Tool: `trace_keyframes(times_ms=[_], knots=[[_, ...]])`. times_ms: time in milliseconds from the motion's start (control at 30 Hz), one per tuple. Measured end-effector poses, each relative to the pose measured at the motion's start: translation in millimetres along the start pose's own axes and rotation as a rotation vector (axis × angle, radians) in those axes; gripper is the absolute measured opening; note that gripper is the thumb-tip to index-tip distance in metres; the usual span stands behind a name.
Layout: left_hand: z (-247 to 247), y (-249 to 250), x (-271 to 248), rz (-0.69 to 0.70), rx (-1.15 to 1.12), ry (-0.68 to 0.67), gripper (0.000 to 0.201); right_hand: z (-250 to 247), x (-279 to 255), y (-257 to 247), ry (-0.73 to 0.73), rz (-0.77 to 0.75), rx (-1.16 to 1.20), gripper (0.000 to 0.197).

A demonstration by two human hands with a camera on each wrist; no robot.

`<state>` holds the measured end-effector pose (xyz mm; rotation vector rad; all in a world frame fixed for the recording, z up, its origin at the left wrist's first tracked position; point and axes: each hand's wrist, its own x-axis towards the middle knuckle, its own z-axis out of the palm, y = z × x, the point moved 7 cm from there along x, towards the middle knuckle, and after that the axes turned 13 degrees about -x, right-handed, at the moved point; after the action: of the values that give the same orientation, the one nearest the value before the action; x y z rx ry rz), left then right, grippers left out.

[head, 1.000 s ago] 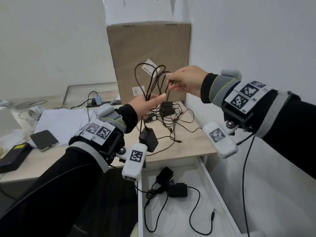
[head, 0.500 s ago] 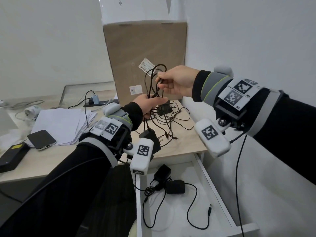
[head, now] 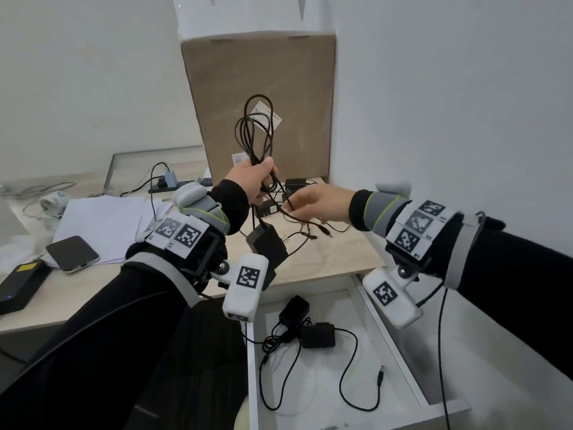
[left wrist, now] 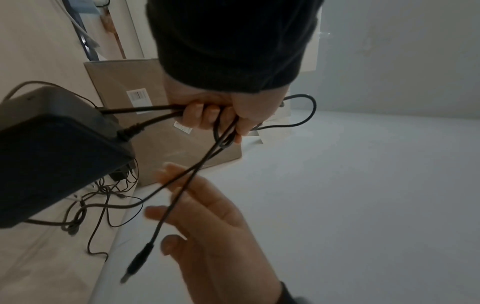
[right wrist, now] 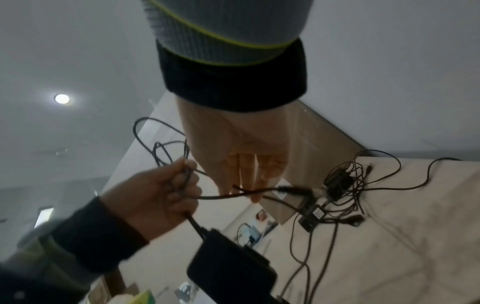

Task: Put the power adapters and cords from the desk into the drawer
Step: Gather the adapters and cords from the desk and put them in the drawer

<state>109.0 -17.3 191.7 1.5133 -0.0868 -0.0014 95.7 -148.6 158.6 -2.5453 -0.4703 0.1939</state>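
Since half a second ago the coiled cord has passed from the right hand to the left, and the right hand has dropped away toward the desk.

At 9 o'clock on the desk lie a phone and a stack of papers. The left hand is fisted round the gathered cord, loops standing up at 12 o'clock, and the black adapter hangs below it above the desk edge. The right hand, at 3 o'clock from the left, has straight, loose fingers; the cord's tail drapes across them. Behind, more adapters and cords stay tangled before the cardboard box. At 6 o'clock, the open drawer holds two adapters.
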Motion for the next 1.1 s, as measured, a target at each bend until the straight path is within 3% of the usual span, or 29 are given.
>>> trace_keyframes(times_ms=[167,233,333,433,533,700,967,1100], knots=[[-12,6,-4,0.013,-0.019,0.074,0.03,12,4,3,0.013,0.014,-0.154,0.022],[-19,8,-7,0.011,-0.012,0.101,0.03,2,7,7,0.128,0.038,-0.19,0.021],[-30,11,-10,0.022,-0.003,0.136,0.029,-24,5,10,0.365,0.077,0.05,0.018],[-36,8,-14,0.009,0.002,0.132,0.029,-24,-2,3,0.248,0.058,0.229,0.015],[-32,0,-20,-0.018,-0.021,0.096,0.033,-12,-16,-3,0.034,0.073,0.251,0.012],[-12,-27,-35,-0.106,-0.057,0.072,0.034,2,-40,8,-0.146,0.157,0.248,0.014],[37,-99,-67,-0.301,-0.243,0.048,0.033,37,-74,46,-0.203,0.287,0.274,0.023],[58,-128,-73,-0.381,-0.33,0.054,0.028,56,-81,62,-0.21,0.288,0.188,0.062]])
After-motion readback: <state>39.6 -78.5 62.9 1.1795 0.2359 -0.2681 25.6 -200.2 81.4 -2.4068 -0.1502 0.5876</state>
